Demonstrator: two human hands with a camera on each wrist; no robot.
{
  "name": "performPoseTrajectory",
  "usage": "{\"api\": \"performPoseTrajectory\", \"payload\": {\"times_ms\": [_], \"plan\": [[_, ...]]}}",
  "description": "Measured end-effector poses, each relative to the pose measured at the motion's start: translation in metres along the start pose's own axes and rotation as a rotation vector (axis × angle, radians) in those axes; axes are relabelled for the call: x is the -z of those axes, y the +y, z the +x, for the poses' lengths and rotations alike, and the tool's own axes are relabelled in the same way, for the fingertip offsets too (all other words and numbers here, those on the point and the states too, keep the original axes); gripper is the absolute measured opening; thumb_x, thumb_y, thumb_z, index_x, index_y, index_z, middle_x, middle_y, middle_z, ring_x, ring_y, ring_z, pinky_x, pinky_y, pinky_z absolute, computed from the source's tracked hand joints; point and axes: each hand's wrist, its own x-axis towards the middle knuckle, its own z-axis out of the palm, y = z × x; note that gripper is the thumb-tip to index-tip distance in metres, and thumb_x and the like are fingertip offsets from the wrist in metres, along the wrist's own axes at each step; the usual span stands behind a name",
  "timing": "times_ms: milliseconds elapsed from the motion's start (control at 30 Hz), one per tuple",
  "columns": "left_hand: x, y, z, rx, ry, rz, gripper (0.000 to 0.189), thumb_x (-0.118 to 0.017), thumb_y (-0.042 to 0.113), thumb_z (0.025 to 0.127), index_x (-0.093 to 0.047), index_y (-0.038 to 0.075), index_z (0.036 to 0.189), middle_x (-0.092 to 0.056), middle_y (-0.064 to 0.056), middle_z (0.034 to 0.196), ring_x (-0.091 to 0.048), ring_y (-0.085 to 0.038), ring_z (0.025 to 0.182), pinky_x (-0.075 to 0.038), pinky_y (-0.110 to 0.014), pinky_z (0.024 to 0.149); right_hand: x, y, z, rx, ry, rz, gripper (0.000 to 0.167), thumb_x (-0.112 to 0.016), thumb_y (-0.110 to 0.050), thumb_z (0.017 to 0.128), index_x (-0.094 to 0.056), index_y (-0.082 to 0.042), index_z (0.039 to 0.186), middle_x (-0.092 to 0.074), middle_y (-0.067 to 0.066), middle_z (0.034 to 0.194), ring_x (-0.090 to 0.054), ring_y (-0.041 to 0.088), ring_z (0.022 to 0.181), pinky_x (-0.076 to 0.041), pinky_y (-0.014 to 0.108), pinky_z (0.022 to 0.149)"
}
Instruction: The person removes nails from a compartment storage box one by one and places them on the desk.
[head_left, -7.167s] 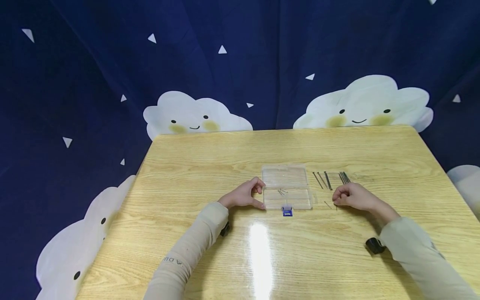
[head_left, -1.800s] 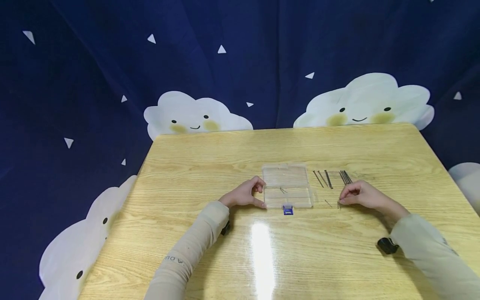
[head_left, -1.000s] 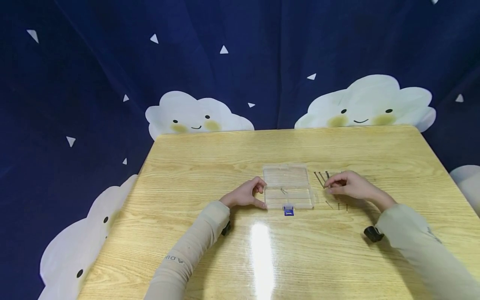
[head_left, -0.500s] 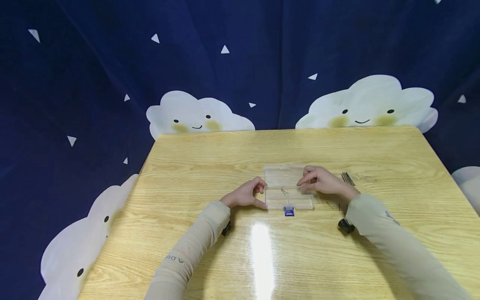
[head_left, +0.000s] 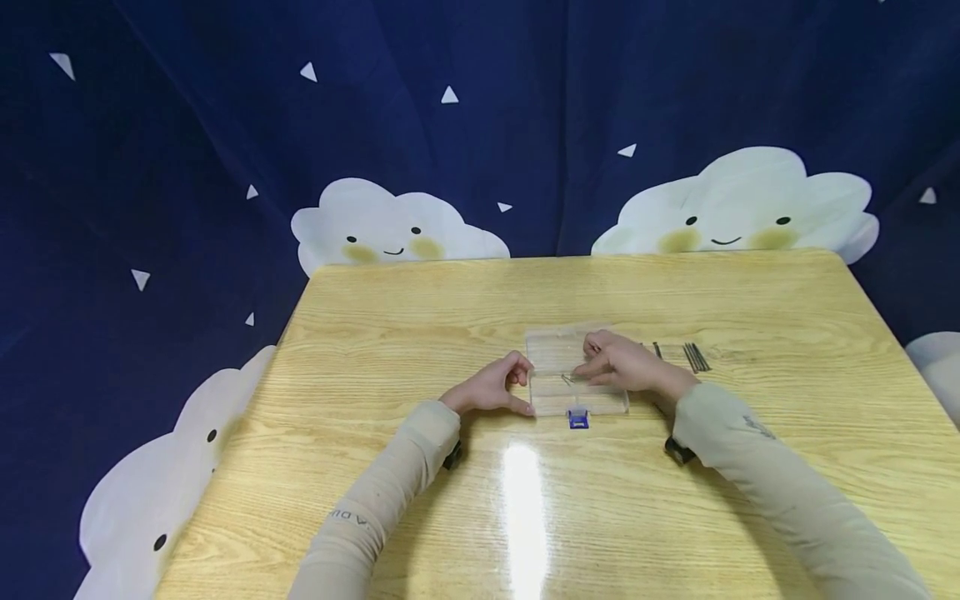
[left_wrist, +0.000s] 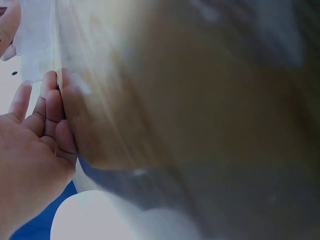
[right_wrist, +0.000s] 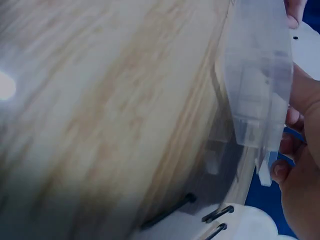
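Observation:
A clear plastic box [head_left: 555, 406] lies with its lid [head_left: 551, 350] laid back on the table. A blue latch [head_left: 578, 419] hangs at its front edge. Inside are a few small nails [head_left: 567, 379]. My left hand [head_left: 491, 387] holds the box's left side, thumb at the front corner and bent fingers near the hinge. Over the box's right part is my right hand [head_left: 626, 363], its index fingertip beside the small nails. Whether it pinches one cannot be made out. In the right wrist view that hand [right_wrist: 305, 145] is partly hidden behind the box [right_wrist: 260, 75].
Right of the box, several long dark nails [head_left: 696, 357] lie side by side on the wooden table [head_left: 420, 325]. Another long nail [head_left: 657, 350] shows partly behind the right hand. A dark blue curtain [head_left: 480, 150] with clouds hangs behind the table.
Earlier, my right hand set small nails in a row right of the box; fewer lie inside than at first. It then moved left over the box. My left hand has stayed.

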Motion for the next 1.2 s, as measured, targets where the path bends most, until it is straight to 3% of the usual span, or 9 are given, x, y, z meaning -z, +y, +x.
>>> {"api": "performPoseTrajectory", "payload": {"times_ms": [100,200,500,700,800,967,1067,1200], "plan": [[0.000,0.000,-0.001,-0.006,0.006,0.008,0.058,-0.080,0.009,0.069,-0.044,-0.001,0.113,-0.048,-0.011,0.091,-0.043,-0.017,0.081,-0.037,-0.025,0.074,-0.003,0.001,0.004,0.070,-0.026,-0.065,0.031,-0.075,-0.010,0.072,-0.071,-0.012,0.103,-0.031,-0.005,0.075,-0.027,0.010,0.071,-0.023,0.026,0.063],[0.000,0.000,-0.001,-0.014,0.009,0.017,0.058,-0.080,0.010,0.068,-0.045,-0.001,0.113,-0.049,-0.011,0.090,-0.044,-0.018,0.080,-0.037,-0.026,0.074,-0.005,0.000,0.006,0.084,-0.065,-0.074,0.032,-0.073,-0.011,0.074,-0.070,-0.013,0.106,-0.031,-0.005,0.075,-0.026,0.010,0.070,-0.023,0.025,0.062],[-0.001,0.000,-0.001,-0.005,0.010,0.024,0.058,-0.080,0.011,0.069,-0.045,0.000,0.114,-0.049,-0.011,0.091,-0.044,-0.017,0.081,-0.037,-0.025,0.075,-0.005,-0.001,0.012,0.020,-0.153,-0.016,0.028,-0.070,-0.010,0.079,-0.069,-0.012,0.107,-0.031,-0.006,0.074,-0.028,0.011,0.070,-0.025,0.025,0.063],[-0.001,0.003,-0.002,-0.021,0.002,0.006,0.059,-0.078,0.008,0.070,-0.043,-0.004,0.116,-0.049,-0.021,0.097,-0.046,-0.029,0.087,-0.037,-0.038,0.081,-0.008,0.001,0.014,-0.085,-0.169,0.112,0.024,-0.069,-0.012,0.080,-0.070,-0.011,0.104,-0.028,-0.006,0.075,-0.028,0.010,0.070,-0.026,0.026,0.062],[0.001,0.011,-0.006,-0.026,-0.005,-0.015,0.059,-0.077,0.004,0.071,-0.041,-0.009,0.117,-0.047,-0.027,0.099,-0.045,-0.037,0.090,-0.035,-0.044,0.082,-0.009,0.001,0.015,-0.112,-0.169,0.143,0.022,-0.070,-0.013,0.080,-0.071,-0.011,0.102,-0.028,-0.007,0.075,-0.028,0.010,0.071,-0.025,0.026,0.063],[0.008,0.035,-0.015,-0.024,-0.036,-0.036,0.057,-0.073,-0.001,0.073,-0.038,-0.015,0.116,-0.044,-0.033,0.100,-0.042,-0.045,0.093,-0.033,-0.048,0.084,-0.008,0.001,0.016,-0.079,-0.169,0.100,0.021,-0.069,-0.014,0.081,-0.071,-0.012,0.101,-0.030,-0.007,0.074,-0.028,0.010,0.070,-0.025,0.027,0.063],[0.009,0.042,-0.018,-0.027,-0.043,-0.034,0.056,-0.073,-0.002,0.074,-0.038,-0.015,0.116,-0.044,-0.033,0.099,-0.042,-0.045,0.092,-0.034,-0.047,0.084,-0.005,0.000,0.017,-0.071,-0.197,0.069,0.022,-0.068,-0.015,0.082,-0.071,-0.013,0.104,-0.030,-0.007,0.074,-0.028,0.010,0.069,-0.025,0.026,0.063],[0.005,0.024,-0.011,-0.029,-0.020,-0.030,0.057,-0.074,-0.001,0.072,-0.040,-0.012,0.115,-0.046,-0.029,0.096,-0.043,-0.041,0.089,-0.035,-0.046,0.082,-0.004,0.002,0.018,-0.049,-0.218,0.027,0.022,-0.067,-0.017,0.083,-0.070,-0.015,0.105,-0.029,-0.007,0.073,-0.027,0.009,0.067,-0.025,0.025,0.061]]}}
